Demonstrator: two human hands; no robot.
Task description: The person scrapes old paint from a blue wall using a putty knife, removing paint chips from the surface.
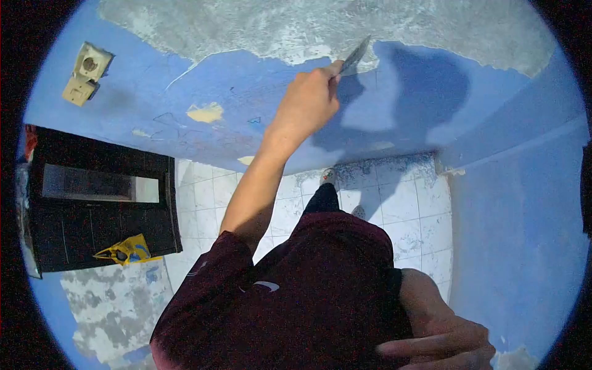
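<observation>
My left hand (311, 98) is closed round a flat metal blade (356, 57) that points up and to the right. The blade lies over the ragged edge between the grey bare patch (259, 24) and the blue paint (246, 86) of the wall; whether it touches the surface I cannot tell. Low at the right, beside my dark red shirt (320, 283), is my right hand (441, 345). Its fingers stretch to the left, slightly apart, with nothing seen in them. The bottom edge of the view cuts off part of this hand.
A cream socket and switch (88, 71) are on the wall at upper left. Below them stands a dark cabinet (105, 225) with a yellow bag (131, 250) on it. The white tiled floor (401, 213) meets another blue wall (518, 228) at right. My foot (328, 177) is near the wall base.
</observation>
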